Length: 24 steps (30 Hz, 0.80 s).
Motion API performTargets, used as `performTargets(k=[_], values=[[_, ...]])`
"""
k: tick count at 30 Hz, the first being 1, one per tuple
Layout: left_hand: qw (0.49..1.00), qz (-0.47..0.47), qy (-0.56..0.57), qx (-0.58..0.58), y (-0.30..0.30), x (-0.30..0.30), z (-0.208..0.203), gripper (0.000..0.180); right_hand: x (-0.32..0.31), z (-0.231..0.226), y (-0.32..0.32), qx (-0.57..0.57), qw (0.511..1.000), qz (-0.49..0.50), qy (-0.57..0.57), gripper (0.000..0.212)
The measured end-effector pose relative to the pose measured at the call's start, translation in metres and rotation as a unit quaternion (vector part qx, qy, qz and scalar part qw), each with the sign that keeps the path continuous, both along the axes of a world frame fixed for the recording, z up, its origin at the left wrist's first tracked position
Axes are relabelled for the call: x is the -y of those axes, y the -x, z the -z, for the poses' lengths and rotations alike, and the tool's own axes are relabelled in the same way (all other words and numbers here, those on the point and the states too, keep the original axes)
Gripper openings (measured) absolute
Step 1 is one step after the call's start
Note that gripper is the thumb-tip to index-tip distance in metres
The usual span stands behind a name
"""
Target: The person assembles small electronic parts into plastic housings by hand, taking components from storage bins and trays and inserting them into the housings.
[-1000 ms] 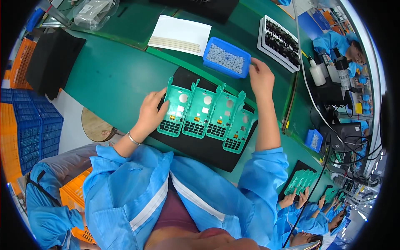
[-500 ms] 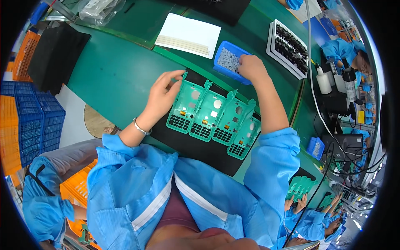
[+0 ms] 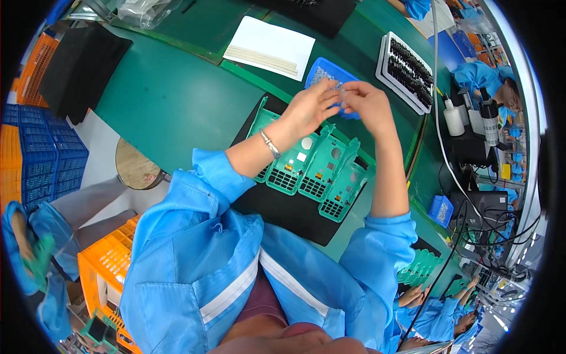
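Note:
My left hand point(image 3: 308, 107) and my right hand point(image 3: 370, 107) meet fingertip to fingertip over the near side of a blue bin point(image 3: 352, 78) of small pale grey parts point(image 3: 320, 75). The right fingers are pinched together; whatever is between them is too small to name. The left hand's fingers are stretched and slightly apart, nearly touching the right ones. Below the hands, several joined green plastic housings point(image 3: 316, 167) lie in a row on a black mat point(image 3: 283, 210). They have keypad grids and round pale discs. My left forearm covers part of the leftmost housing.
A white sheet with pale strips point(image 3: 268, 47) lies behind the bin. At right are a white tray of black parts point(image 3: 407, 71), a white bottle point(image 3: 453, 118) and loose cables. Black foam sheets point(image 3: 85, 71), blue crates point(image 3: 44, 159) and an orange crate point(image 3: 109, 253) are at left. Co-workers sit nearby.
My left hand has left the leftmost housing and moved right and up to the bin. My right hand has come out of the bin's parts toward it, fingers pinched.

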<state>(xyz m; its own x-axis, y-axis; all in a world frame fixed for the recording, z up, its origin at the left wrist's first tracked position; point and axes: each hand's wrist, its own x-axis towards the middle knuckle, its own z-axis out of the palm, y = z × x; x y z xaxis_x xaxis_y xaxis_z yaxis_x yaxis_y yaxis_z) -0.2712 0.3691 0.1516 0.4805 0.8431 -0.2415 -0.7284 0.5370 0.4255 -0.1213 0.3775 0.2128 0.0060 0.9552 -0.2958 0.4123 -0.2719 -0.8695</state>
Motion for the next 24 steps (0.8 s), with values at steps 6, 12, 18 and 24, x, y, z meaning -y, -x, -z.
performTargets(k=[6,12,18,24], values=[[0.994,-0.006,0.053,0.098,0.005,0.037,0.009,0.045,0.067,0.002,0.036,0.07,0.972,-0.068,-0.213,0.02],[0.992,0.019,0.068,0.1,0.023,0.071,0.022,0.052,0.115,0.022,0.044,0.157,0.954,-0.012,-0.256,0.011],[0.995,0.04,0.061,0.064,0.041,0.106,0.025,0.057,0.152,0.045,0.072,0.266,0.908,-0.018,-0.323,0.006],[0.996,0.063,0.038,0.043,0.025,0.105,0.014,0.056,0.142,0.045,0.063,0.337,0.878,-0.006,-0.341,0.008]])
